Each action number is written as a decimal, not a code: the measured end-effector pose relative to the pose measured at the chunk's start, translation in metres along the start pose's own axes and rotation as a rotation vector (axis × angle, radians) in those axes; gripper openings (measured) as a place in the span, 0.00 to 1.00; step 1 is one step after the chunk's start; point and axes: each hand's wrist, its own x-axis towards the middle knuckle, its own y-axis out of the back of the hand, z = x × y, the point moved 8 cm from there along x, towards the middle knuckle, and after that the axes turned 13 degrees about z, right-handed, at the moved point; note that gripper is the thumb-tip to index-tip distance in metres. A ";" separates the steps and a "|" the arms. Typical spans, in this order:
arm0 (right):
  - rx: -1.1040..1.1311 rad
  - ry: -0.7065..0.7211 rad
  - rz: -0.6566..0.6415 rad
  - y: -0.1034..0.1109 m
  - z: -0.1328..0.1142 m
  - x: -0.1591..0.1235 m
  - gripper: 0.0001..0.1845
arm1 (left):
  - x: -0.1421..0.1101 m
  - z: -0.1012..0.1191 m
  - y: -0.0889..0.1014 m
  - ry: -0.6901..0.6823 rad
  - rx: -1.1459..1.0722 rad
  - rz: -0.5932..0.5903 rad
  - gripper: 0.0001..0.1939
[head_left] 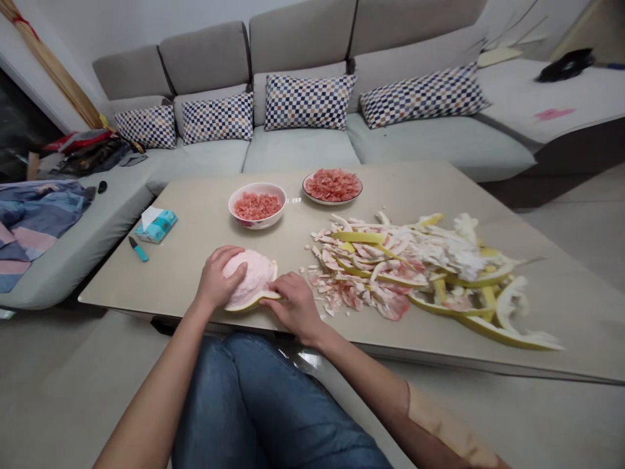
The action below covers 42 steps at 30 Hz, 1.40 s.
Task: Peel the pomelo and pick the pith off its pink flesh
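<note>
A partly peeled pomelo (251, 277), pale pink with its yellow-green rind still on the underside, is at the table's front edge. My left hand (222, 277) is wrapped round its left side, thumb over the top. On its right, my right hand (293, 305) pinches a flap of the pomelo's rind (269, 296) between thumb and fingers. The rind flap bends away from the flesh. Beyond the pomelo stand a white bowl (261, 223) of loose pink pulp and a dark-rimmed plate (333, 200) heaped with more pulp.
A wide pile of pomelo peel (390, 251) and membrane scraps covers the table (195, 228) to the right. At left lie a turquoise-handled knife (139, 250) and a tissue pack (159, 227). Behind the table runs a sofa (300, 153) with checked cushions (310, 101).
</note>
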 end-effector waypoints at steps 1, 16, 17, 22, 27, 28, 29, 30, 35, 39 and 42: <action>-0.022 0.003 0.005 0.000 -0.003 -0.003 0.09 | 0.001 -0.002 0.000 0.009 -0.002 0.001 0.17; -0.304 0.298 -0.016 0.015 -0.042 -0.013 0.09 | 0.000 0.000 0.000 0.032 -0.019 0.053 0.15; -0.276 0.324 0.001 0.020 -0.052 -0.018 0.09 | 0.001 -0.001 -0.001 0.042 -0.020 0.062 0.16; -0.135 0.430 0.066 0.061 -0.080 -0.019 0.10 | 0.008 -0.016 -0.004 0.193 -0.031 0.088 0.17; -0.608 0.236 0.110 0.117 0.005 0.033 0.09 | 0.010 -0.024 -0.003 0.230 -0.060 0.101 0.18; -0.715 0.182 0.118 0.127 0.024 0.041 0.11 | 0.009 -0.024 -0.002 0.226 -0.063 0.107 0.18; -0.813 0.118 0.148 0.136 0.039 0.047 0.13 | 0.008 -0.023 -0.002 0.222 -0.064 0.113 0.17; -0.875 0.071 0.173 0.142 0.049 0.050 0.16 | 0.007 -0.022 -0.002 0.221 -0.061 0.118 0.17; -0.487 0.089 0.058 0.088 0.025 0.027 0.20 | 0.005 -0.016 -0.004 0.219 -0.012 0.130 0.16; -0.029 -0.030 -0.067 0.018 -0.003 0.002 0.18 | 0.005 -0.012 -0.005 0.209 0.033 0.136 0.16; 0.020 -0.150 0.006 -0.003 -0.002 0.000 0.18 | 0.005 -0.011 -0.003 0.205 0.026 0.146 0.16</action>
